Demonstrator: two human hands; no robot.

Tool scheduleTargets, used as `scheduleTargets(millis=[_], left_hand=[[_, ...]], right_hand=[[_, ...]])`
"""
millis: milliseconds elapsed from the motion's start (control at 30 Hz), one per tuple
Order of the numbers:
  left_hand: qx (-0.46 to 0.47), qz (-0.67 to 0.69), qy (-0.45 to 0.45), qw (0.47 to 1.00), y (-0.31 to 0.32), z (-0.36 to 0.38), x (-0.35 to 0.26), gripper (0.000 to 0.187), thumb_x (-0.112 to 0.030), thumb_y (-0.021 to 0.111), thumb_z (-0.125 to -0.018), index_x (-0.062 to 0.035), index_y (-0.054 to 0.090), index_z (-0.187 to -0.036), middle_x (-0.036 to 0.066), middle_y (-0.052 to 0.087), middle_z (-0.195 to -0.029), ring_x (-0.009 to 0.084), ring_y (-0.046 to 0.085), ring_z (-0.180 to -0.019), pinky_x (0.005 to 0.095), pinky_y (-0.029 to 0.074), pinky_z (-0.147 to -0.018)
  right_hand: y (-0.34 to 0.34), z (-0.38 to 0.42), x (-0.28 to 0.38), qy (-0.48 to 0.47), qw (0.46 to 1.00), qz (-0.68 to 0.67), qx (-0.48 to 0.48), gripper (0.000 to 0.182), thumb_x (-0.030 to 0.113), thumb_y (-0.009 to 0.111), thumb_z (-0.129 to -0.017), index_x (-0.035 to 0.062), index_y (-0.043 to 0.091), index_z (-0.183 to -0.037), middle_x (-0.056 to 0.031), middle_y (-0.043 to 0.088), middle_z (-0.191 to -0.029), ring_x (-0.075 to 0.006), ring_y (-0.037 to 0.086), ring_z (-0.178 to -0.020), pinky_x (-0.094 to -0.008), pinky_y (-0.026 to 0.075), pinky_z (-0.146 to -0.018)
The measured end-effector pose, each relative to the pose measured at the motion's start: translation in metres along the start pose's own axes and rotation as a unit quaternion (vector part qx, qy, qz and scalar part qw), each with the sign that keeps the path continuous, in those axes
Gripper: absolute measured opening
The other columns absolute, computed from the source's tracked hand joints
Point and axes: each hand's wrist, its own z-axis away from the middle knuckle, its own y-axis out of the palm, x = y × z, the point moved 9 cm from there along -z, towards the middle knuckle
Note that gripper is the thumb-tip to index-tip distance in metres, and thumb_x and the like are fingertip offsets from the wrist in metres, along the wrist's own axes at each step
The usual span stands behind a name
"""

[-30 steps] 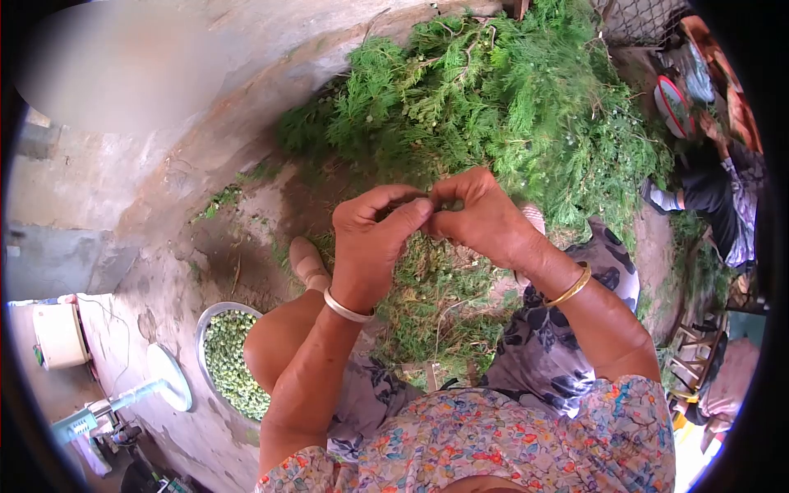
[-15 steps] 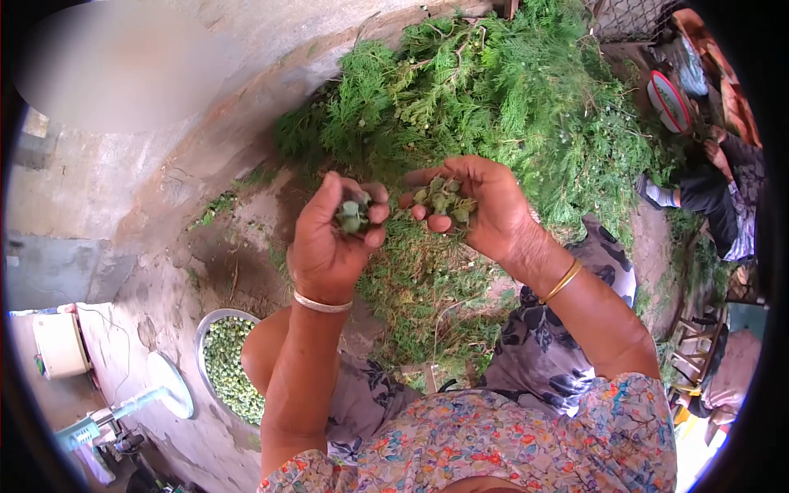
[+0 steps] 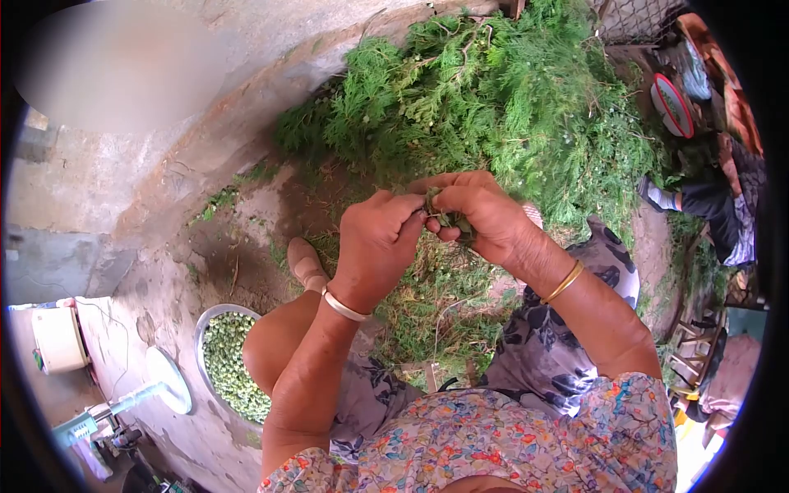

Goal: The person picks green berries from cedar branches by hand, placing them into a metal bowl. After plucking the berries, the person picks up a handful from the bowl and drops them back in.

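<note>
Small green seed cones [image 3: 450,218], rounded and knobbly, bunched in a loose cluster with bits of sprig attached. Cupped in the right hand [image 3: 489,222], mostly hidden by curled fingers [image 3: 460,197]. Pinched at the near edge by the left hand [image 3: 376,245], above scattered green trimmings.

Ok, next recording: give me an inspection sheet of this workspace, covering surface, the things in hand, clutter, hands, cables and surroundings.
Surface: bare dirt ground beside a concrete wall, littered with green trimmings.
Things in hand: small green sprig with berries, pinched between both hands.
Clutter: large pile of green branches; metal bowl full of green berries on the ground by the left knee.
Hands: left hand and right hand meet at the fingertips, both closed on the sprig.
Cables: thin cord on the ground near a white tub.
Surroundings: another person seated at the right edge; white fan at lower left.
</note>
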Motion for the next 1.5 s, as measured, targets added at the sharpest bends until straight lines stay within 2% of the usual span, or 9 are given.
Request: scheduleTargets(millis=[167,367,467,533,833,967,1133,1367,1500], left_hand=[[0.034,-0.051,-0.004,0.998,0.005,0.002,0.009,0.016,0.006,0.06,-0.075,0.0017,0.065,-0.089,0.011,0.066,-0.074,0.0159,0.065,-0.068,0.0245,0.049,-0.061],[-0.049,0.053,-0.054,0.996,-0.014,0.004,0.004,0.011,0.001,0.059,-0.077,0.0031,0.065,-0.087,0.007,0.064,-0.07,0.0113,0.059,-0.061,0.0234,0.046,-0.053],[-0.042,0.211,-0.188,0.958,-0.019,0.007,0.023,0.01,-0.001,0.06,-0.077,0.0052,0.064,-0.084,0.007,0.061,-0.067,0.0127,0.054,-0.056,0.0269,0.043,-0.048],[-0.022,0.44,-0.285,0.851,-0.003,0.016,0.04,0.017,-0.004,0.059,-0.079,0.0043,0.061,-0.094,0.013,0.062,-0.077,0.0097,0.051,-0.055,0.0189,0.036,-0.041],[-0.001,0.647,-0.255,0.718,0.003,0.012,0.029,0.018,-0.009,0.057,-0.083,0.0022,0.056,-0.096,0.018,0.06,-0.085,0.0137,0.053,-0.06,0.0194,0.04,-0.042],[-0.029,0.613,-0.244,0.751,0.005,0.014,0.04,0.019,-0.008,0.06,-0.082,0.0026,0.057,-0.097,0.015,0.061,-0.084,0.0119,0.053,-0.06,0.0188,0.039,-0.042],[-0.006,0.315,-0.251,0.915,-0.001,0.01,0.031,0.009,-0.002,0.064,-0.077,0.0039,0.062,-0.084,0.004,0.057,-0.064,0.0067,0.046,-0.05,0.0183,0.031,-0.042],[-0.008,0.4,-0.282,0.872,-0.001,0.019,0.044,0.007,0.0,0.062,-0.075,0.0049,0.062,-0.081,0.005,0.056,-0.062,0.0067,0.044,-0.048,0.0188,0.031,-0.042],[-0.003,0.571,-0.268,0.776,0.001,0.021,0.042,0.008,-0.001,0.062,-0.075,0.0036,0.061,-0.081,0.008,0.057,-0.066,0.0085,0.045,-0.049,0.0193,0.035,-0.042]], right_hand=[[0.001,-0.001,-0.005,0.022,1.0,0.018,0.007,0.029,-0.001,0.05,-0.077,-0.0101,0.052,-0.105,-0.0107,0.057,-0.081,-0.0134,0.054,-0.064,-0.0227,0.041,-0.047],[0.005,0.002,0.007,-0.006,1.0,0.026,0.011,0.026,-0.001,0.051,-0.078,-0.0093,0.054,-0.103,-0.0095,0.059,-0.08,-0.0114,0.054,-0.063,-0.0205,0.04,-0.047],[0.009,0.006,0.016,-0.041,0.999,0.03,0.02,0.023,0.0,0.053,-0.079,-0.0078,0.057,-0.101,-0.009,0.061,-0.081,-0.0104,0.055,-0.063,-0.0199,0.04,-0.048],[0.009,0.01,0.019,-0.046,0.998,0.033,0.015,0.024,0.001,0.054,-0.079,-0.0067,0.059,-0.101,-0.0088,0.063,-0.081,-0.0098,0.055,-0.062,-0.0195,0.041,-0.048],[0.007,0.016,0.03,-0.068,0.995,0.066,0.012,0.029,0.003,0.056,-0.079,-0.0022,0.061,-0.106,-0.0065,0.066,-0.076,-0.0067,0.055,-0.059,-0.0182,0.042,-0.05],[0.015,0.018,0.037,-0.156,0.963,0.219,0.036,0.031,0.003,0.056,-0.078,-0.0039,0.06,-0.108,-0.0057,0.064,-0.074,-0.006,0.055,-0.059,-0.0209,0.045,-0.052],[0.016,0.018,0.032,-0.144,0.955,0.259,0.019,0.029,0.002,0.056,-0.077,-0.0062,0.059,-0.105,-0.0057,0.062,-0.073,-0.007,0.055,-0.059,-0.0234,0.046,-0.053],[0.02,0.02,0.031,-0.108,0.952,0.283,0.04,0.024,0.003,0.06,-0.08,-0.0048,0.057,-0.103,-0.0048,0.062,-0.081,-0.0048,0.055,-0.061,-0.0211,0.045,-0.051],[0.019,0.02,0.03,-0.072,0.972,0.216,0.05,0.024,0.006,0.062,-0.081,-0.0038,0.058,-0.102,-0.005,0.062,-0.078,-0.0055,0.055,-0.061,-0.0207,0.044,-0.051]])
